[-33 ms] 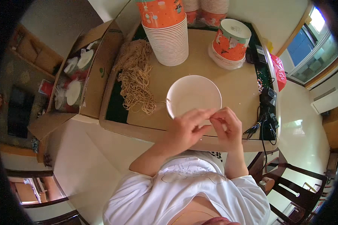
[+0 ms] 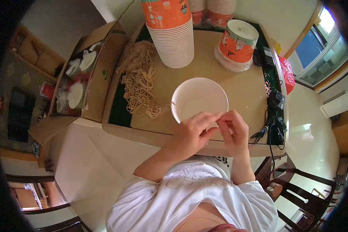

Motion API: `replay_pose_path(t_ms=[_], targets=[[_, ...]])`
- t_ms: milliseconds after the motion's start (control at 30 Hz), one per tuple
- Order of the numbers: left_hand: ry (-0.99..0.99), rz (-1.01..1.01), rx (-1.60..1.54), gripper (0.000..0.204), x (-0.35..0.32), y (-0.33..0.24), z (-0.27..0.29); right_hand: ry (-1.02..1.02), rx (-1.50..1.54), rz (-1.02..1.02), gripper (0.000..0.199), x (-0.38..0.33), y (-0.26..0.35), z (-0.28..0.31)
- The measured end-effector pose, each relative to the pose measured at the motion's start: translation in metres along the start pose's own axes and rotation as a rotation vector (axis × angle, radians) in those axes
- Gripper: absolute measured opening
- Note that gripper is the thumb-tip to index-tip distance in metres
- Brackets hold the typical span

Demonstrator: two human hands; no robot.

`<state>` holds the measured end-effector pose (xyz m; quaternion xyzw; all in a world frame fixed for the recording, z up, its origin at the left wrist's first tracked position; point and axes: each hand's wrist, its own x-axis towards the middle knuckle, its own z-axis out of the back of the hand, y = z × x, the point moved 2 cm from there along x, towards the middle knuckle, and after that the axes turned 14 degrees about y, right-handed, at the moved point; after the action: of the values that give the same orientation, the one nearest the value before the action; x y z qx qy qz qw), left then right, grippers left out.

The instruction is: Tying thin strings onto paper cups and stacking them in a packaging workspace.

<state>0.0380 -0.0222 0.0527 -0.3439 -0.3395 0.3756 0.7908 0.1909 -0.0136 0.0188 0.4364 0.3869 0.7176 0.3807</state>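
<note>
At the near right rim of an upright white paper bucket (image 2: 181,94), my two hands meet at the fingertips. My left hand (image 2: 197,129) reaches over the rim with its fingers bunched together. My right hand (image 2: 234,129) pinches with thumb and forefinger right beside them. Whatever lies between the fingertips is too small to make out. To the left is a tangled heap of tan string (image 2: 141,85). One strand from it runs to the bucket's left rim.
A tall stack of orange-patterned paper buckets (image 2: 172,42) stands behind. Upturned buckets (image 2: 237,42) sit at the back right. Black cables and adapters (image 2: 274,112) line the table's right edge. An open cardboard box (image 2: 104,75) stands at the left, with plastic-wrapped white things inside.
My left hand has shifted very slightly, its fingers now a little closer to the right fingertips. The bucket and the string stay where they were.
</note>
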Motion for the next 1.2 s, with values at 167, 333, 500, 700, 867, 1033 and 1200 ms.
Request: replay_pose_path(t_ms=[167,333,500,700,867,1033,1200], targets=[[-0.089,0.0,-0.005,0.017,-0.004,0.017,0.004,0.018,0.064,-0.07,0.01,-0.004,0.002,0.0],[-0.046,0.125,-0.035,0.005,-0.007,0.022,0.012,0.068,0.021,-0.039,0.008,-0.002,0.003,-0.001],[-0.027,0.15,-0.044,0.011,-0.007,0.018,0.01,0.09,0.093,-0.063,0.007,-0.004,0.006,-0.001],[0.004,0.136,-0.025,0.018,-0.003,0.01,0.009,-0.014,0.342,-0.055,0.003,-0.004,-0.005,-0.012],[0.049,0.148,-0.096,0.018,-0.004,0.013,0.005,0.075,0.283,-0.163,0.006,-0.007,0.002,-0.01],[0.107,0.097,-0.168,0.014,-0.003,0.013,0.002,-0.023,0.307,-0.087,0.006,-0.007,-0.005,-0.013],[0.095,0.055,-0.178,0.01,-0.004,0.015,0.0,-0.046,0.392,-0.093,0.008,-0.008,-0.011,-0.016]])
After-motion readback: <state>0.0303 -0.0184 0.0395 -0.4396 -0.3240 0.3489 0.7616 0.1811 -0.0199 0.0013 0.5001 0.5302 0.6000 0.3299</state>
